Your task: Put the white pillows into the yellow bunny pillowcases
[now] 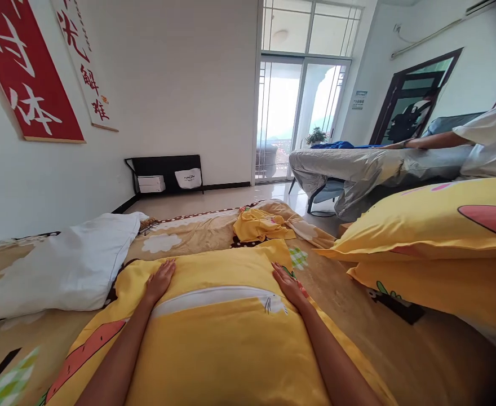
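A yellow pillow (pixel 226 349) in a printed pillowcase lies flat before me on the patterned blanket. A gap across the case shows a strip of the white pillow inside (pixel 206 297). My left hand (pixel 162 279) rests flat on the far left part of the case, fingers stretched out. On the far right part lies my right hand (pixel 288 283), also flat with its fingers extended. Neither hand grasps anything. Beyond the pillow sits a crumpled yellow cloth (pixel 258 225).
A white pillow (pixel 66 265) lies on the blanket (pixel 328 293) at left. Stacked yellow pillows (pixel 434 220) stand at right. Behind them, a person's arm (pixel 434 138) reaches over a plastic-covered table (pixel 358 160). A low black rack (pixel 167 169) stands by the wall.
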`<state>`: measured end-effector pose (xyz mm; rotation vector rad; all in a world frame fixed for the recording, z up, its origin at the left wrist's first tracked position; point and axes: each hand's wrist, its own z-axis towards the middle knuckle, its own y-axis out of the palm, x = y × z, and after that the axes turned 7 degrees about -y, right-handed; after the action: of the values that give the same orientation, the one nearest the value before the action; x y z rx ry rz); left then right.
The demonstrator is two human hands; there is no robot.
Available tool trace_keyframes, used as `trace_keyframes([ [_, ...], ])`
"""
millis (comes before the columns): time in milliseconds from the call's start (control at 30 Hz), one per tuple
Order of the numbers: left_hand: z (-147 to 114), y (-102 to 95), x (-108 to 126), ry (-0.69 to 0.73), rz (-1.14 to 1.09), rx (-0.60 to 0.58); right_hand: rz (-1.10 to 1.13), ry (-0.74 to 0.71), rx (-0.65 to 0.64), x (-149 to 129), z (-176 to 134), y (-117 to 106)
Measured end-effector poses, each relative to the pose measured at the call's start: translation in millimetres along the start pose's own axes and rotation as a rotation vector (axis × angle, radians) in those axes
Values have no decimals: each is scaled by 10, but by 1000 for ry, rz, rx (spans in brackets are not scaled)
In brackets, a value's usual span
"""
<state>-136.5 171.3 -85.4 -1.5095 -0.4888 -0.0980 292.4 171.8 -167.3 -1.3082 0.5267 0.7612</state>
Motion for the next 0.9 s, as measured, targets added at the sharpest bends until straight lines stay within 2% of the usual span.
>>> trace_keyframes([
  [100,-105,-274,79,61,24,17,123,-41,71,2,-36,-68],
  [167,-294,-476,264,106,66,55,247,-60,136,-13,-52,-99],
  [233,-603,-619,579,202,112,100,407,-81,215,-38,-59,-130],
  [300,-993,-647,990,404,113,84,520,-92,279,-64,-71,-176],
  [367,-1371,-543,1416,688,140,17,609,-101,305,-82,-105,-245],
  [433,-1648,-347,1772,851,253,-29,759,-122,292,-95,-167,-329],
  [533,-1812,-40,2078,823,415,-24,988,-165,142,-142,-294,-446],
  [633,-1786,140,2146,721,396,-26,1013,-182,-150,-252,-407,-522],
  [700,-1759,204,2118,728,362,-5,940,-199,-310,-343,-454,-552],
  [767,-1762,259,2070,799,366,82,841,-231,-385,-423,-478,-573],
  [900,-1822,369,1988,1020,418,290,736,-281,-399,-479,-491,-594],
])
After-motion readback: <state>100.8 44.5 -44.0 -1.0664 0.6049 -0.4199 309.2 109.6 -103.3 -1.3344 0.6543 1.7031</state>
